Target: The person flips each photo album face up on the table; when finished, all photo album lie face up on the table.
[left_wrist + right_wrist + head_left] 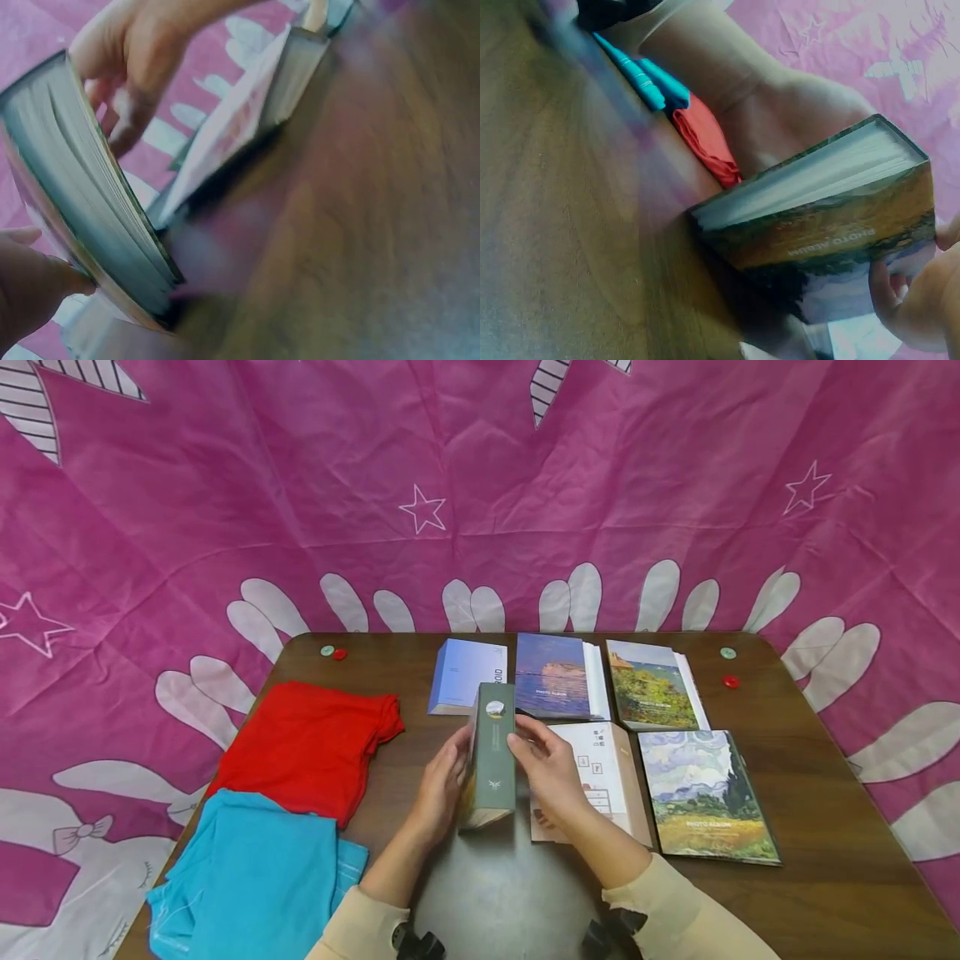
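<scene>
A thick photo album [495,752] with a dark green spine stands on edge between my two hands, its spine turned up toward the head camera. The left hand [437,785] holds it along its left side. From the right, the right hand [551,768] grips it, thumb near the spine. The right wrist view shows the album's painted cover [825,240] and its page edges; there my left hand [802,112] is partly hidden behind it. In the left wrist view, the left thumb [67,277] lies against the cover's edge.
On the wooden table [832,827], a beige album [633,785] and a wheat-field album [708,802] lie right. Behind are blue [465,672], seascape [551,677] and garden [652,685] albums. Red [307,743] and turquoise [255,868] folded cloths lie left. Small discs [731,682] sit near the back corners.
</scene>
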`<state>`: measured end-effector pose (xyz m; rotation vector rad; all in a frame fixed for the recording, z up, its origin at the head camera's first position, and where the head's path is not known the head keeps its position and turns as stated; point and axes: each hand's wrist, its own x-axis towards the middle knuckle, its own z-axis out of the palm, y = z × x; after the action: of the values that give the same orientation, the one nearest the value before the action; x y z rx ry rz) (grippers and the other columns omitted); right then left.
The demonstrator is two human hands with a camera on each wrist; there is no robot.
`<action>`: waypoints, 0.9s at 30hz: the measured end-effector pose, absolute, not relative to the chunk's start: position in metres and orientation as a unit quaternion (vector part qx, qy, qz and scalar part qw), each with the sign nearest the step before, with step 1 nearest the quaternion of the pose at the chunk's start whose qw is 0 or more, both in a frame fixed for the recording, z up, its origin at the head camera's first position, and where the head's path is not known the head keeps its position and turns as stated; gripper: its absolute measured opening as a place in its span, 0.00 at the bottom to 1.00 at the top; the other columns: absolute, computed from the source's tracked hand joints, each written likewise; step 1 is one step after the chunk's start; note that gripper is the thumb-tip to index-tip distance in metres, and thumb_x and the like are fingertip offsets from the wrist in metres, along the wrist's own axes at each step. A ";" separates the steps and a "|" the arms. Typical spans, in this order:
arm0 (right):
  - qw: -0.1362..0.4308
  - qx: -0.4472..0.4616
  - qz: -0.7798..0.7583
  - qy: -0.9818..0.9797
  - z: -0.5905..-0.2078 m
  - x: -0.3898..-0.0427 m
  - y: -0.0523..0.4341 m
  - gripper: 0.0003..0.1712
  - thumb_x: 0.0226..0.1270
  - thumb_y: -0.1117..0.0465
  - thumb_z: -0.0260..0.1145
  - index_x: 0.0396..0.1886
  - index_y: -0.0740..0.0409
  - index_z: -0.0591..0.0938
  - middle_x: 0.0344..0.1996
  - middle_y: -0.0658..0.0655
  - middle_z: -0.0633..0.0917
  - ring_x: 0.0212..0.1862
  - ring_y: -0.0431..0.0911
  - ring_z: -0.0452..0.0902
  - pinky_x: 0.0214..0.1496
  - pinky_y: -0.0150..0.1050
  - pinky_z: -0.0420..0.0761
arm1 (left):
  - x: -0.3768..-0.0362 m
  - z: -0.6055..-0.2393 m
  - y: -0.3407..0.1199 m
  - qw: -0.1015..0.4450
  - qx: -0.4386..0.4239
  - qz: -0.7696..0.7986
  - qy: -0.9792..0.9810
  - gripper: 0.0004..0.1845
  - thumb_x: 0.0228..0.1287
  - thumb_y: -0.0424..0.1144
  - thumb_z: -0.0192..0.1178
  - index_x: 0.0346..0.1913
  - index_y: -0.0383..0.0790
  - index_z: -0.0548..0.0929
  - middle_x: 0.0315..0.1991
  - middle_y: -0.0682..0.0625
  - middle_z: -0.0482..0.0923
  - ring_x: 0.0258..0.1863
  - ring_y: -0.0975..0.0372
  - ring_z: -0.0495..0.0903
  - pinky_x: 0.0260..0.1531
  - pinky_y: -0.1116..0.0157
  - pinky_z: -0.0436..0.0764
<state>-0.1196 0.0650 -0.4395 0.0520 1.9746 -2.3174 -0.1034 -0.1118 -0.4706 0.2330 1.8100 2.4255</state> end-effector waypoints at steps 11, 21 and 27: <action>0.088 -0.135 -0.709 0.687 -0.436 -0.115 0.054 0.27 0.77 0.64 0.60 0.73 0.58 0.71 0.67 0.62 0.76 0.67 0.57 0.73 0.62 0.49 0.80 | -0.091 -0.419 -0.123 -0.053 0.103 0.607 0.786 0.35 0.72 0.42 0.61 0.77 0.35 0.62 0.79 0.44 0.56 0.75 0.51 0.60 0.68 0.52 0.68; 0.215 -0.095 -0.641 0.731 -0.455 -0.118 0.046 0.34 0.76 0.56 0.63 0.75 0.63 0.66 0.69 0.69 0.72 0.71 0.62 0.68 0.67 0.57 0.73 | -0.090 -0.408 -0.153 -0.046 0.057 0.531 0.844 0.35 0.72 0.48 0.61 0.76 0.38 0.67 0.79 0.48 0.56 0.76 0.48 0.60 0.68 0.44 0.68; 0.257 -0.061 -0.635 0.725 -0.462 -0.120 0.045 0.39 0.76 0.50 0.63 0.77 0.65 0.62 0.73 0.69 0.67 0.74 0.63 0.62 0.73 0.60 0.64 | -0.093 -0.419 -0.163 -0.042 0.056 0.565 0.822 0.34 0.73 0.45 0.60 0.76 0.38 0.65 0.79 0.45 0.56 0.77 0.48 0.55 0.72 0.41 0.59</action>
<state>-0.1201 0.0453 -0.4624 -0.1644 1.9677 -1.7234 -0.0934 -0.1633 -0.4193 0.1812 2.6537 1.8258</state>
